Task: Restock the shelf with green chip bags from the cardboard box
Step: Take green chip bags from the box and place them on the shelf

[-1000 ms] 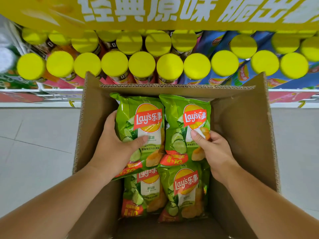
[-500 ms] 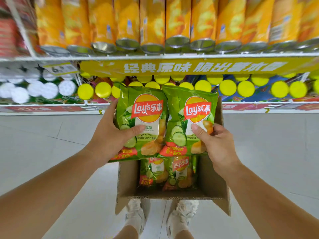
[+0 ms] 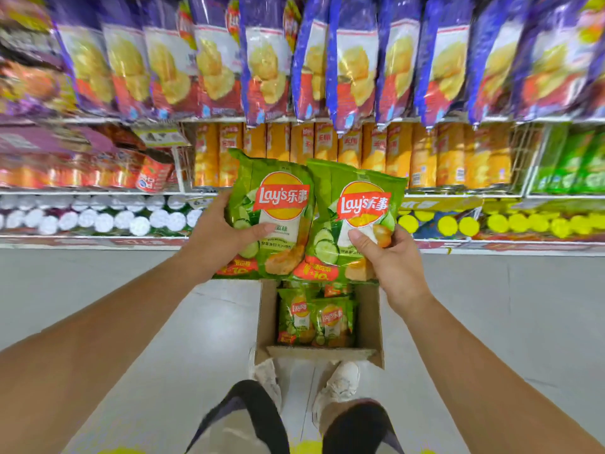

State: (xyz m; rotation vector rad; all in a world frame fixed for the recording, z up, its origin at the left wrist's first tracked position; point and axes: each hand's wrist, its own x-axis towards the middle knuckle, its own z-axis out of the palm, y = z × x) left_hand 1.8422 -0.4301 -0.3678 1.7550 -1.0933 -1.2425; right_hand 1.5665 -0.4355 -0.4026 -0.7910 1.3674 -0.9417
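Head view, left hand (image 3: 214,237) and right hand (image 3: 391,260), each grip pinching a green chip bag (image 3: 271,214) (side by side), cardboard box (image 3: 371,317) below, shelf (image 3: 98,191) beyond.

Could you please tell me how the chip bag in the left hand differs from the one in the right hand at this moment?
The left bag sits slightly higher than the right bag, and its inner edge lies behind the right bag's. The left hand wraps its outer edge, thumb across the front; the right hand pinches the right bag's lower right part. Both are upright green cucumber-print bags held above the cardboard box.
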